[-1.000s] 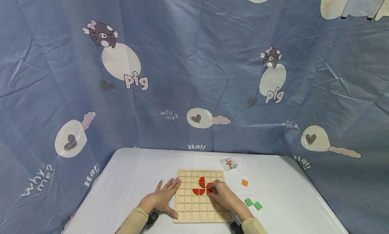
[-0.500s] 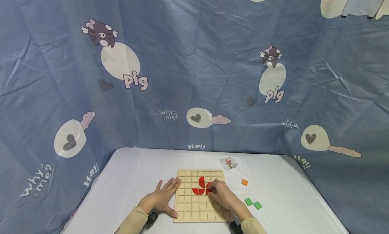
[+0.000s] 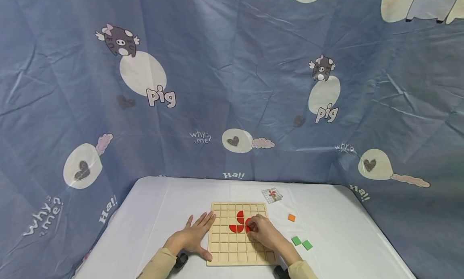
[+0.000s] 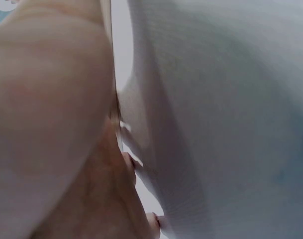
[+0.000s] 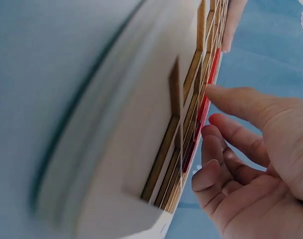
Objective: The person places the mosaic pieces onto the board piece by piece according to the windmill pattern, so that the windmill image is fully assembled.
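Note:
A square wooden grid board (image 3: 228,246) lies on the table, with red quarter-circle pieces (image 3: 240,217) set in its middle cells. My left hand (image 3: 192,236) is spread flat at the board's left side, fingertips on its edge; the left wrist view shows that hand (image 4: 106,199) against the white cloth. On the right of the red group, my right hand (image 3: 266,232) pinches at a red quarter-circle piece (image 3: 248,228), partly hidden by the fingers. Up close in the right wrist view, this hand (image 5: 260,159) has thumb and index fingertips at the red pieces (image 5: 203,112), other fingers curled.
Right of the board lie two green squares (image 3: 296,240) and an orange square (image 3: 291,218). A pattern card (image 3: 272,195) with a red pinwheel design lies behind its far right corner. White cloth (image 3: 348,238) covers the table; a blue printed curtain (image 3: 253,69) hangs around it.

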`<state>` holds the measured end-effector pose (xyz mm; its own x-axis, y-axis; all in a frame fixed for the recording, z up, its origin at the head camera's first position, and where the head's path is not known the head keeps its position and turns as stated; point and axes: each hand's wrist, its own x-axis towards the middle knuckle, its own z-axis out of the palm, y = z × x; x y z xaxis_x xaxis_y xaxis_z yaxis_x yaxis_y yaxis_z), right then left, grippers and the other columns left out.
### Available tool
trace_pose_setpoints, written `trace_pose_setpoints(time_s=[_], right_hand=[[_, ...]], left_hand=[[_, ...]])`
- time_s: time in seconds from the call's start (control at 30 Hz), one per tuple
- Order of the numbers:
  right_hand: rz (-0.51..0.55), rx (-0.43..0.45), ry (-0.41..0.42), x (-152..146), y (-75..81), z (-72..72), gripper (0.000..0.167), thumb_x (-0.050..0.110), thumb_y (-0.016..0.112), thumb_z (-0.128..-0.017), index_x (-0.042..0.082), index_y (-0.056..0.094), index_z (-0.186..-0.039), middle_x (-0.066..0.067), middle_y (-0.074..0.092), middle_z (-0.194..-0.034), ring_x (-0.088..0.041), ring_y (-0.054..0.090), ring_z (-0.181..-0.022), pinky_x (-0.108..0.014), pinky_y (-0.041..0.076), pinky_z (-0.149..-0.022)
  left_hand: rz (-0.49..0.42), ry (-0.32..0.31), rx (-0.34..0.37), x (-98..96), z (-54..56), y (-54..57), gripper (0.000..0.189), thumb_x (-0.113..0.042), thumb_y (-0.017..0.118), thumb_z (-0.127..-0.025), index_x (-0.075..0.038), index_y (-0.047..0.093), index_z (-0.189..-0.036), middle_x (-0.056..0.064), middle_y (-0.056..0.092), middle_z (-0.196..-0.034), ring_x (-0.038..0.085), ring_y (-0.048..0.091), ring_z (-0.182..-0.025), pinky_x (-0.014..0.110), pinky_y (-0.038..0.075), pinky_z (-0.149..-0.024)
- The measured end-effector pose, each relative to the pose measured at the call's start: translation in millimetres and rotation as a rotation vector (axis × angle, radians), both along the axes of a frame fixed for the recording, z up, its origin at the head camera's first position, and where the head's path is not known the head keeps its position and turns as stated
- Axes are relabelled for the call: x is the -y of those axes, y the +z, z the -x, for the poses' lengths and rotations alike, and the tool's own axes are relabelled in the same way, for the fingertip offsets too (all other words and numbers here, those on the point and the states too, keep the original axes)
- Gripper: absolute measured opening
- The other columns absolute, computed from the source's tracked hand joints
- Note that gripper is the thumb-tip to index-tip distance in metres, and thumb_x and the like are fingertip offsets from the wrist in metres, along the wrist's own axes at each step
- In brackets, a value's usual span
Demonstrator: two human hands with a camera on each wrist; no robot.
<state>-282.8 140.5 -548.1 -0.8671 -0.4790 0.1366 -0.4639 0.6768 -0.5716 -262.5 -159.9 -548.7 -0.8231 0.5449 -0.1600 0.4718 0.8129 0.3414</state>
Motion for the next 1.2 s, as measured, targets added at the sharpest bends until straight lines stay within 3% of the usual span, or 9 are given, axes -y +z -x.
trace_pose_setpoints(time_s=[0.37, 0.57, 0.77, 1.03, 1.2], right_hand=[[0.004, -0.065, -0.050, -33, 14.9, -8.4, 0.014, 0.014, 0.068, -0.090, 0.007, 0.065, -0.102, 0.002, 0.059, -0.096, -0.005, 0.054, -0.079, -0.019, 0.050, -0.065], [-0.009, -0.067, -0.145, -55, 20.6, -12.9, 0.012, 0.014, 0.069, -0.089, 0.011, 0.064, -0.099, 0.004, 0.059, -0.094, -0.007, 0.051, -0.080, -0.020, 0.046, -0.064], [-0.024, -0.059, -0.169, -77, 20.5, -18.6, 0.015, 0.012, 0.072, -0.084, 0.011, 0.065, -0.098, 0.004, 0.061, -0.093, -0.009, 0.052, -0.081, -0.020, 0.046, -0.064], [-0.056, 0.004, -0.156, -98, 19.5, -28.0, 0.022, 0.013, 0.074, -0.082, 0.012, 0.063, -0.101, 0.002, 0.061, -0.098, -0.010, 0.051, -0.082, -0.021, 0.045, -0.064], [-0.076, 0.070, -0.167, -105, 15.6, -35.2, 0.025, 0.022, 0.076, -0.081, 0.013, 0.063, -0.101, 0.004, 0.059, -0.098, -0.012, 0.051, -0.080, -0.021, 0.042, -0.062]], left_hand=[[-0.019, 0.001, 0.009, 1.1, 0.0, 2.5, 0.132, -0.070, 0.075, -0.060, -0.006, 0.009, -0.155, 0.014, 0.005, -0.163, 0.037, 0.008, -0.150, 0.069, 0.001, -0.115], [-0.010, 0.002, 0.001, 0.6, -0.9, 2.8, 0.132, -0.070, 0.075, -0.060, -0.005, 0.009, -0.155, 0.016, 0.006, -0.163, 0.038, 0.010, -0.149, 0.068, 0.003, -0.115], [-0.017, -0.012, 0.019, 1.4, -0.8, 1.7, 0.133, -0.072, 0.073, -0.061, -0.005, 0.008, -0.155, 0.017, 0.005, -0.163, 0.039, 0.008, -0.149, 0.070, 0.001, -0.114], [-0.002, -0.010, 0.006, 0.4, -1.0, 4.1, 0.131, -0.070, 0.074, -0.061, -0.005, 0.009, -0.155, 0.015, 0.006, -0.163, 0.039, 0.010, -0.149, 0.069, 0.003, -0.114], [0.001, -0.009, 0.011, -0.4, -1.7, 3.9, 0.131, -0.070, 0.074, -0.061, -0.006, 0.009, -0.155, 0.014, 0.007, -0.163, 0.038, 0.009, -0.149, 0.069, 0.003, -0.114]])
